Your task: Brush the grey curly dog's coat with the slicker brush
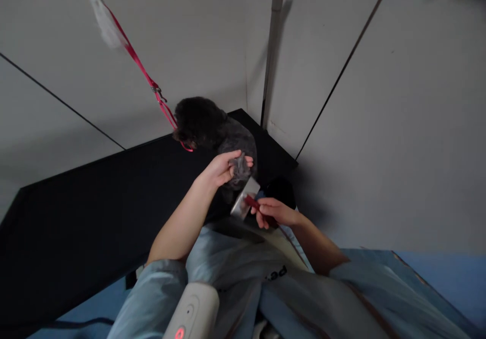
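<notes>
Near frame centre, we see the right hand point(270, 212), its fingers wrapped around a brush point(247, 197) by the red handle; the silvery head lies to their upper left, long axis rising rightward, just below the grey tuft point(240, 167) held in the left hand's point(222, 169) curled fingers. Beyond, we find the dark, short-coated dog point(241, 137).

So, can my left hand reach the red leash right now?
Probably yes: the red leash runs ahead to the left, with nothing visible between it and your left hand. That hand holds a furry part of the dog, though, so it would likely need to let go first.
</notes>
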{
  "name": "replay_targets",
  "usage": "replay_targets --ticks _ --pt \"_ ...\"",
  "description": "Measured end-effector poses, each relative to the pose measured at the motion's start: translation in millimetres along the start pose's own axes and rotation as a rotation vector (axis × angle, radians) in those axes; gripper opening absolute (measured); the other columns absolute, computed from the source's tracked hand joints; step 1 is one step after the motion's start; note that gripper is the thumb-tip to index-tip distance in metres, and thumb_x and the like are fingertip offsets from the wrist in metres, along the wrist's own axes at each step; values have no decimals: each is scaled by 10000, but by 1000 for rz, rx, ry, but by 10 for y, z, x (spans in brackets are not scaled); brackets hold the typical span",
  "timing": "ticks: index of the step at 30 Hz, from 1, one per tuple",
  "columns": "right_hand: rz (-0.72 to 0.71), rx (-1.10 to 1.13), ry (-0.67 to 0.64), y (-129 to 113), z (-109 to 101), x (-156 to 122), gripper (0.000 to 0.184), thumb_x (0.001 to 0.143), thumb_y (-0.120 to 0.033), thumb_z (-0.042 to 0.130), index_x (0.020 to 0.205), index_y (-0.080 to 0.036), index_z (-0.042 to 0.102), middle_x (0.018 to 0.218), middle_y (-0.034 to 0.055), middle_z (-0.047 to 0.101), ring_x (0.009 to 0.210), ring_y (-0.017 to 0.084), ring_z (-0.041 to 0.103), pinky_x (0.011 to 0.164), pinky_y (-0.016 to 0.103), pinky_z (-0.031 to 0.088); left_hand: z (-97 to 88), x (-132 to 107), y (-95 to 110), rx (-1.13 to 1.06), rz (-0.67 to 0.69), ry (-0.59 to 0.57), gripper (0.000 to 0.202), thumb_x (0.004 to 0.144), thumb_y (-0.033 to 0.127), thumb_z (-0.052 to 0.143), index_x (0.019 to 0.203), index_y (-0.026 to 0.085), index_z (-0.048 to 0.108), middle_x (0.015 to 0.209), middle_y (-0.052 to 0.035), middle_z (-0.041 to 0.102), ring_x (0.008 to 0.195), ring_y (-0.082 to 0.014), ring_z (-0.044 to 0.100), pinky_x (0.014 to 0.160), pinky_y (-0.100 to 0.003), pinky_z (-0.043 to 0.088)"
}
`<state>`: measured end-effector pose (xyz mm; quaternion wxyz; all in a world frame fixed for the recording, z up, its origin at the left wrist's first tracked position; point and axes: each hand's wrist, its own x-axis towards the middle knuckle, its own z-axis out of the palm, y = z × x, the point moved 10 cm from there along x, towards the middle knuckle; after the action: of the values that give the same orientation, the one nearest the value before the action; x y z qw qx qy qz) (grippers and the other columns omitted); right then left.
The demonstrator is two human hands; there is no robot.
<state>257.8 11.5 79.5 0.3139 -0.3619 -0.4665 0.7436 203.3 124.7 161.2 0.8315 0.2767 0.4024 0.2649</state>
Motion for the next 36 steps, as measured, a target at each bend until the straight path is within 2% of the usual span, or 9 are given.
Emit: replay_targets --ticks 3,6,8,11,15,22,29,33,36 --pt "-49 106 164 5 19 -1 265 875 -431 535 927 -177 478 746 34 684 586 122 635 488 200 459 86 -1 -65 90 -53 -122 299 864 197 448 815 49 703 762 -177 713 656 -200 697 613 -263 558" --pt "154 132 88 252 280 2 230 890 -405 515 882 -179 470 673 24 667 520 124 620 457 206 454 108 -1 -43 141 -29 -148 287 849 178 465 797 49 715 799 -190 720 701 -194 704 637 -232 550" --pt "127 147 68 219 365 5 228 886 -399 524 892 -176 479 710 36 679 537 123 629 481 214 469 97 6 -48 191 -33 -128 228 816 178 525 792 67 722 782 -184 721 683 -206 701 603 -243 550" --pt "-64 132 238 -17 223 -11 228 868 -387 564 904 -180 478 841 58 696 689 133 672 622 248 516 115 18 -129 335 -93 -125 164 769 190 599 785 97 734 713 -167 714 582 -226 675 489 -279 530" --pt "15 166 257 52 251 -34 282 863 -445 559 889 -183 457 819 67 694 712 156 681 638 275 520 264 48 -184 560 -89 -202 159 755 168 613 677 87 726 682 -168 704 475 -159 618 335 -168 365" --pt "-16 233 390 236 209 -17 264 855 -426 565 887 -198 436 819 44 695 716 153 680 619 262 517 412 194 -210 542 -72 -244 190 761 193 624 623 100 715 637 -153 700 522 -160 637 397 -179 395" --pt "117 262 209 404 528 -18 370 795 -499 621 894 -184 455 762 55 688 600 164 656 515 267 494 393 211 -157 590 -61 -152 261 823 232 615 659 44 691 504 -56 589 518 -108 613 420 -148 343" --pt "-138 207 419 133 238 33 382 780 -510 642 878 -197 448 819 37 690 714 139 664 651 273 529 429 156 -195 668 -114 -201 277 857 235 555 715 52 707 442 -3 513 370 -52 448 383 -167 284" --pt "3 217 286 297 366 122 395 789 -540 612 864 -195 432 779 40 685 667 152 664 584 276 523 367 163 -170 780 -96 -154 243 805 264 631 663 75 688 386 44 413 320 -23 291 353 -180 160"
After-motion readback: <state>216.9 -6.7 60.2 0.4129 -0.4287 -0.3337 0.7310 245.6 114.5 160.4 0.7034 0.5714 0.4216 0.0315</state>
